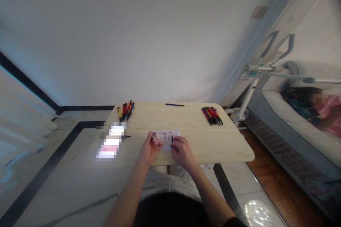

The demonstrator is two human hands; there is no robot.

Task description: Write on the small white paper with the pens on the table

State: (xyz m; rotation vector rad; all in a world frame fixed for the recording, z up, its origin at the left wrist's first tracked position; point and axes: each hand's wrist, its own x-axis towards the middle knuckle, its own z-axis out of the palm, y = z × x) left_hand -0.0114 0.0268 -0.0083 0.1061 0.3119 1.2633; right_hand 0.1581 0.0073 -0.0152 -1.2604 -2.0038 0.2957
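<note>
At the frame's lower centre, illegibly printed paper (167, 142) is flanked by the left hand (150, 149), curled, its hold unclear, and the right hand (183, 151), by which a small dark piece (172, 138) is pinched.

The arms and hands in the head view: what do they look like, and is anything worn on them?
They are a person's: the left hand and right hand show no gloves or cables. The left forearm and right forearm are bare. A dark sleeve shows at the right; the top is black.
</note>
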